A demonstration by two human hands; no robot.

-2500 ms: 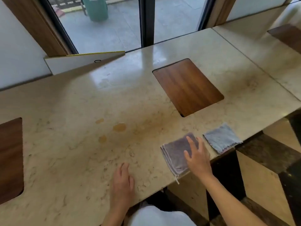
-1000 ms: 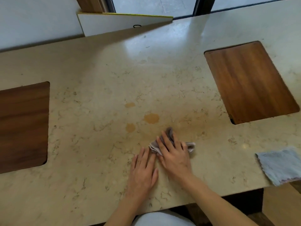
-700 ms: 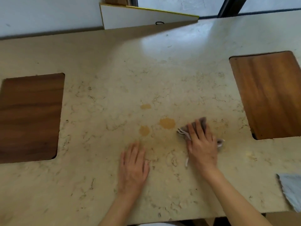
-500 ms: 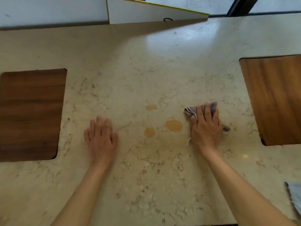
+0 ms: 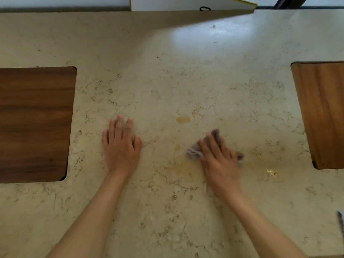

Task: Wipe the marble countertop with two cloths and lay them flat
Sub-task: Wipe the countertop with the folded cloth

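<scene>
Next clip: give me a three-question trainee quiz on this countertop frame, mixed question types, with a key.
1. True or false: the left hand holds a cloth.
2. Which hand presses the grey cloth on the marble countertop? A) left B) right C) both
3. Fill in: the clearest orange stain lies ____ the two hands, farther from the person.

Key: 1 false, it lies flat and bare on the marble. 2 B, the right hand. 3 between.
</scene>
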